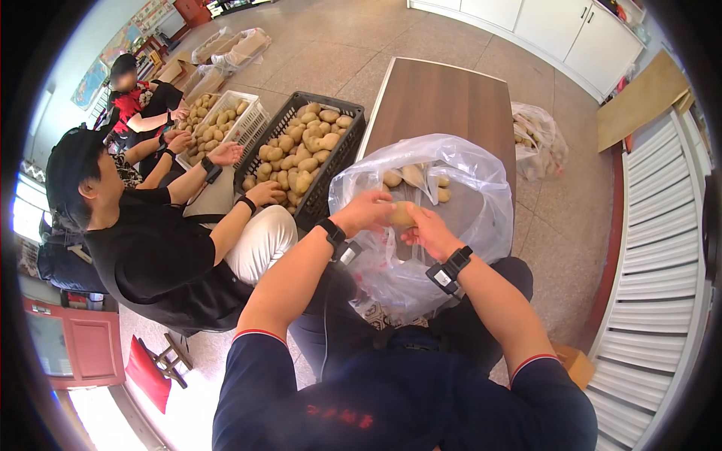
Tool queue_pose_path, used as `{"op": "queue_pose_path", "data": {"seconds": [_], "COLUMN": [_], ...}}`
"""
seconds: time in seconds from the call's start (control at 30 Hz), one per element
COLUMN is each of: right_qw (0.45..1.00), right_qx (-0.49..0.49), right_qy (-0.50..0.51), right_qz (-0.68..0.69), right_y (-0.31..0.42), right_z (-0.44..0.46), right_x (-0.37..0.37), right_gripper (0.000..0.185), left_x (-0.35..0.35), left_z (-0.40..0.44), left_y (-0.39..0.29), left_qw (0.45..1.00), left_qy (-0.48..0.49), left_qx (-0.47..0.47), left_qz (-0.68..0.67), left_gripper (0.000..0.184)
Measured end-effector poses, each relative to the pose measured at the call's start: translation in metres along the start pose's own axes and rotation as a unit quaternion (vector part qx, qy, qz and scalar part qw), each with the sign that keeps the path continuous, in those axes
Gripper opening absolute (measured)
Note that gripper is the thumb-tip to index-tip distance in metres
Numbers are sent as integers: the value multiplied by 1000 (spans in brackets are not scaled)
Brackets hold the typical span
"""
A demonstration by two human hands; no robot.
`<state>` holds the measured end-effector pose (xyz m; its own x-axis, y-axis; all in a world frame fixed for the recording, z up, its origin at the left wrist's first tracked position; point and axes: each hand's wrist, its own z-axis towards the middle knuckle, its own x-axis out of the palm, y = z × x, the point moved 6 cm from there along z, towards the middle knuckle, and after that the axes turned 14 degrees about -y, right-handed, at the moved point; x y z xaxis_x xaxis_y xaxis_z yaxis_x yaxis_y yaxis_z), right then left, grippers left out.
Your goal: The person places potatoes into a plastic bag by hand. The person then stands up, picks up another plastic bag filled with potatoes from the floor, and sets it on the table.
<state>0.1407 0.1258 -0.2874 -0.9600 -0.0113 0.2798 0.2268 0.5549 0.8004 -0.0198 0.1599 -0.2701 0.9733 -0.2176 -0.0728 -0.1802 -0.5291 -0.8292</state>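
Note:
A potato (403,215) is between my two hands, above the opening of a large clear plastic bag (474,169). My right hand (432,233) grips it from the right, with the thumb along its side. My left hand (365,213) closes on its left end with the fingertips. Inside the bag, several potatoes (392,179) lie toward the far left side. The bag rests at the near end of a brown wooden table (444,98) and hangs down over my lap.
On my left stands a black crate (355,143) full of potatoes, with a white crate (259,124) of potatoes beyond it. A seated person (150,255) reaches over the crates; another person (143,105) sits farther back. Another bag (541,143) lies right of the table, near a white radiator (650,248).

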Motion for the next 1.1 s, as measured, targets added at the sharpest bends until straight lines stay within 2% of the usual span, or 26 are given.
{"op": "queue_pose_path", "data": {"seconds": [0.03,0.1,0.23,0.3,0.47,0.63,0.67,0.73,0.77,0.8,0.83,0.9,1.03,1.1], "right_qw": [1000,995,990,988,990,988,984,979,962,940,939,898,909,936], "right_qx": [0,-33,-65,-84,-80,-86,-91,-95,-128,-160,-160,-199,-145,-78], "right_qy": [0,43,38,1,-34,-47,-85,-123,-178,-235,-239,-339,-346,-298], "right_qz": [1,-89,-119,-127,-111,-120,-127,-133,-160,-187,-187,-198,-179,-171], "right_y": [1,2,9,11,3,-8,-11,-16,-18,-19,-24,-20,11,13], "right_z": [3,6,7,12,24,33,37,46,53,59,67,74,54,57], "right_x": [1,9,17,15,9,-8,-17,-32,-45,-58,-67,-92,-91,-85], "right_gripper": [35,43,45,44,39,32,31,30,31,33,33,41,51,57], "left_x": [0,9,3,-3,-19,-44,-49,-67,-80,-88,-103,-131,-178,-196], "left_z": [-2,-11,-7,-4,-1,-1,-1,-1,6,9,12,21,35,36], "left_y": [-2,-5,-2,-1,-4,-16,-15,-20,-12,-8,-3,10,34,42], "left_qw": [1000,994,994,995,994,978,978,963,955,955,940,913,871,851], "left_qy": [0,88,80,77,55,16,15,-22,-61,-59,-103,-166,-265,-288], "left_qx": [0,-43,-39,-27,-12,26,25,58,52,50,58,71,76,87], "left_qz": [1,-50,-61,-66,-93,-205,-205,-263,-284,-285,-319,-367,-407,-430], "left_gripper": [44,45,44,42,40,36,36,39,37,37,36,34,32,29]}}
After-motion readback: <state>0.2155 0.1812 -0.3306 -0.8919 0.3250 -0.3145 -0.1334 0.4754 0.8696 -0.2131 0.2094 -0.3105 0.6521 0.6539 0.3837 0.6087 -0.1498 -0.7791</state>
